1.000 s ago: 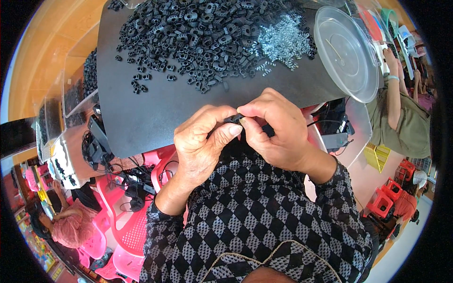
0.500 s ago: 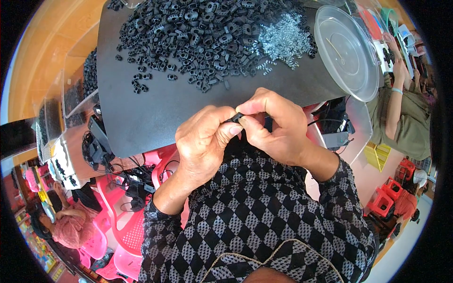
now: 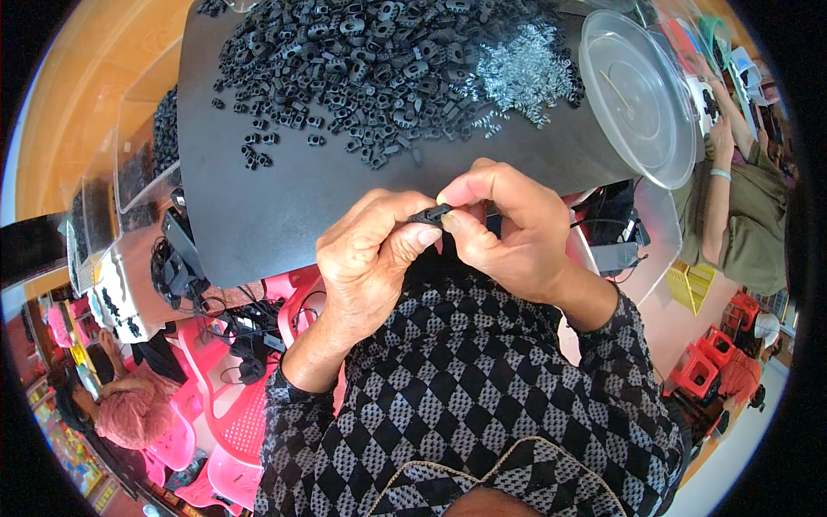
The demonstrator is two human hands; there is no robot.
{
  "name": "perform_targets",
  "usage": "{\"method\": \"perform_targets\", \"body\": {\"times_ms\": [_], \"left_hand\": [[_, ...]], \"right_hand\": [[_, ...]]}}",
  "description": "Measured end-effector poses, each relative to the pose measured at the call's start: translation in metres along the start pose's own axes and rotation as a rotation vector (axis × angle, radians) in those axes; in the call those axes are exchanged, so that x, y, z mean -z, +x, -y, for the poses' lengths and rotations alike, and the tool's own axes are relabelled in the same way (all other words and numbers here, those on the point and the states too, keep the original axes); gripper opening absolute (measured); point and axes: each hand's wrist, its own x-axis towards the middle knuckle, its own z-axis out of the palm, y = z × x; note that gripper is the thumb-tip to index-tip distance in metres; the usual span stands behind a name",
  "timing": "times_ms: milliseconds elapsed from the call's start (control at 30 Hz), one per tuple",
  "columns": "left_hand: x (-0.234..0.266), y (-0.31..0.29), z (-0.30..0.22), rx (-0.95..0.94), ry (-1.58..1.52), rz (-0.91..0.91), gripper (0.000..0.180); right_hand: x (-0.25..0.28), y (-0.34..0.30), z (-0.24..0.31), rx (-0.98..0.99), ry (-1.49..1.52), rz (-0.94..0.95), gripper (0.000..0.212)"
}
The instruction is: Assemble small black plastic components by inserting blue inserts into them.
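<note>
Both hands meet at the black mat's [image 3: 284, 198] six o'clock edge: left hand [image 3: 370, 258] and right hand [image 3: 508, 228] pinch one small black part [image 3: 428, 214]. Judging by this, steady fingertip pressure keeps it aligned.

Plastic parts [image 3: 362, 60] on table [image 3: 284, 207], lid [image 3: 642, 95] right.

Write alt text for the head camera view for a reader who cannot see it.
Seen from above, a person's left hand and right hand pinch one small black plastic part between their fingertips above the near edge of a black table. A heap of similar black parts, a cluster of small metal springs and a clear round lid lie farther back.
</note>
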Motion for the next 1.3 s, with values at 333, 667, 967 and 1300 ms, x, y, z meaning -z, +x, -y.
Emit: {"method": "perform_targets", "body": {"times_ms": [333, 667, 967, 1300], "left_hand": [[0.001, -0.002, 0.001, -0.067, 0.189, -0.029, 0.016], [-0.020, -0.005, 0.003, -0.056, 0.200, -0.068, 0.021], [-0.023, -0.004, -0.005, -0.023, 0.096, -0.070, 0.020], [-0.017, -0.001, -0.007, 0.082, 0.064, 0.025, 0.026]], "right_hand": [[-0.005, 0.003, -0.010, 0.249, -0.103, 0.013, 0.026], [-0.004, -0.012, -0.027, 0.116, 0.155, -0.098, 0.021], [-0.007, -0.010, -0.025, 0.239, 0.118, -0.181, 0.024], [0.005, -0.013, -0.020, 0.388, 0.015, -0.278, 0.026]]}}
